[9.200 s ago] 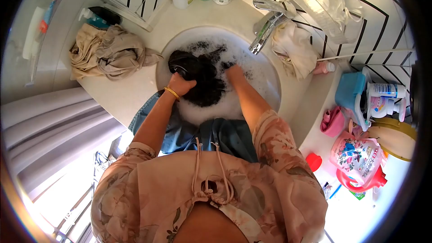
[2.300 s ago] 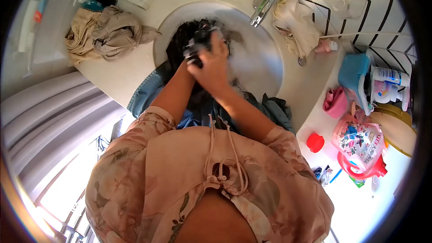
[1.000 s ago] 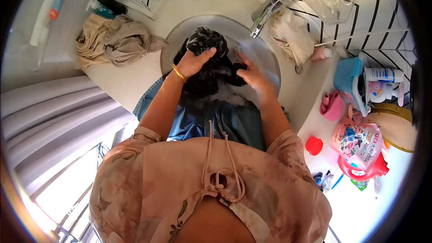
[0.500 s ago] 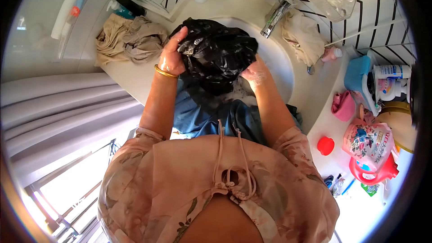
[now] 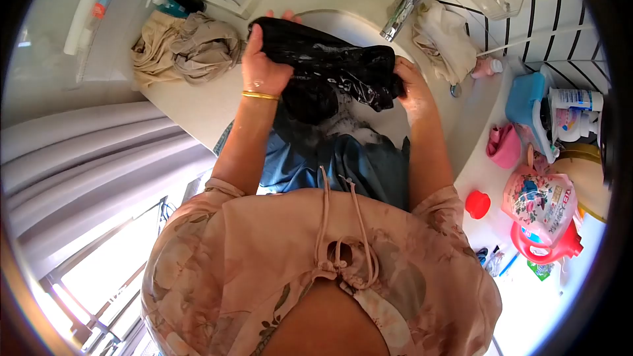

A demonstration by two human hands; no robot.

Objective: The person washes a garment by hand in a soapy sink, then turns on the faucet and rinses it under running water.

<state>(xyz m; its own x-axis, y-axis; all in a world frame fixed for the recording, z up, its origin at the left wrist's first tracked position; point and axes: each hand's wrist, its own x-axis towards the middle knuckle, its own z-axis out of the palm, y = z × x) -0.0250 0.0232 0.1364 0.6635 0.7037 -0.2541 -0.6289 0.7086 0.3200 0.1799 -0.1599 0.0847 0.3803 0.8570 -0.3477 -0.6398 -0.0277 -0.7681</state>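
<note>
Through the head view I have both hands up over the sink (image 5: 356, 29), with the black cloth (image 5: 330, 59) stretched between them. It slants a little, its left end nearer the back of the sink, and it is wet, with streaks of white foam across it. My left hand (image 5: 265, 69), with a gold bracelet (image 5: 260, 95) at the wrist, has its fingers around the left end; some fingertips show past the cloth's upper edge. My right hand (image 5: 412, 86) has its fingers bent around the right end, gripping it. More black fabric bunches below the stretched part, close to the suds (image 5: 349, 125); I can't tell whether it is the same piece.

Blue cloth (image 5: 356, 165) lies over the near side of the sink, between my forearms. The faucet (image 5: 405, 10) reaches in from the back right, above and apart from the black cloth. On the counter (image 5: 191, 109), a crumpled beige cloth heap (image 5: 191, 46) sits left of my left hand, with a teal pump bottle (image 5: 168, 5) behind it. A cream cloth (image 5: 445, 43) lies just beside the faucet, and a small pink bottle (image 5: 486, 67) stands out to its right. Farther right I see a blue container (image 5: 525, 95), a pink pouch (image 5: 541, 201) and a red cap (image 5: 477, 204).
</note>
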